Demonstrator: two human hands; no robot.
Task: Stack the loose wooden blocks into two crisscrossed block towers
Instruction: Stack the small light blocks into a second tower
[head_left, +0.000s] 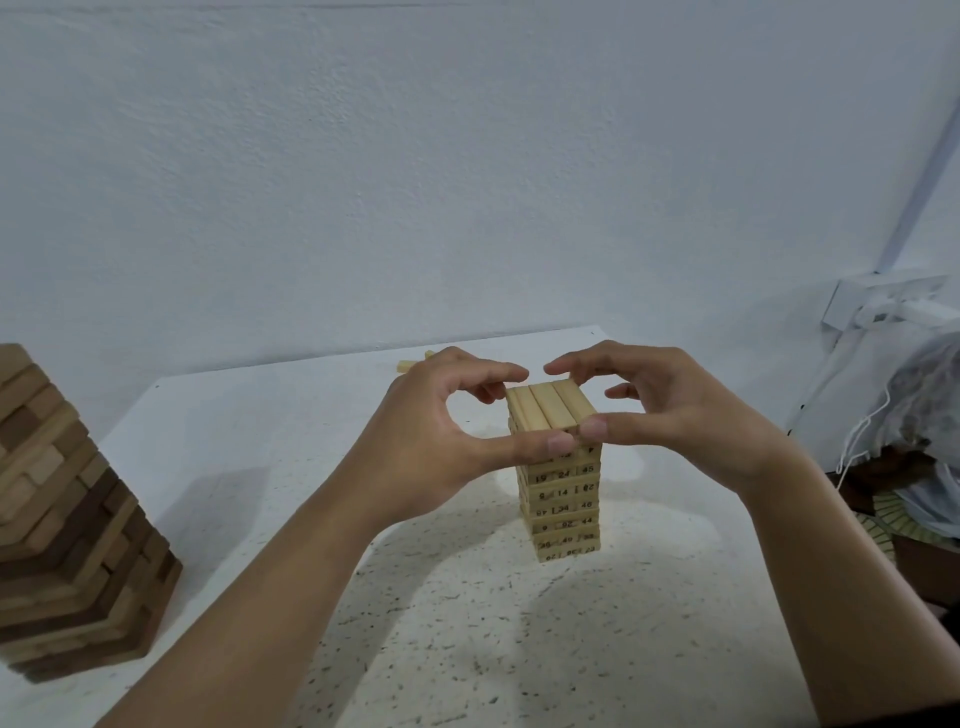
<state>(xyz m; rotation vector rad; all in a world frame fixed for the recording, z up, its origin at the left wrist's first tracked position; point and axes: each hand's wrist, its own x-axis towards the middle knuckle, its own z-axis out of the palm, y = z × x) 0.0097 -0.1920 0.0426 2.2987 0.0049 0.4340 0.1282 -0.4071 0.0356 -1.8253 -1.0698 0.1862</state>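
Squaring top layer (545, 410) of the mid-desk tower (563, 506) w/ both hands.

Left hand (431, 431) & right hand (675, 415) each pinch the tower top: thumbs on near face, fingers curled over far edge. Prob. an aligning step. Next: let go gently, then fetch loose blocks (410, 365) at the far edge of the desk (467, 623). Big tower (67, 519) stands left.

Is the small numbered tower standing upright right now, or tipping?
Upright: the numbered tower stands straight on the table, layers aligned. The left hand and right hand pinch its top layer.
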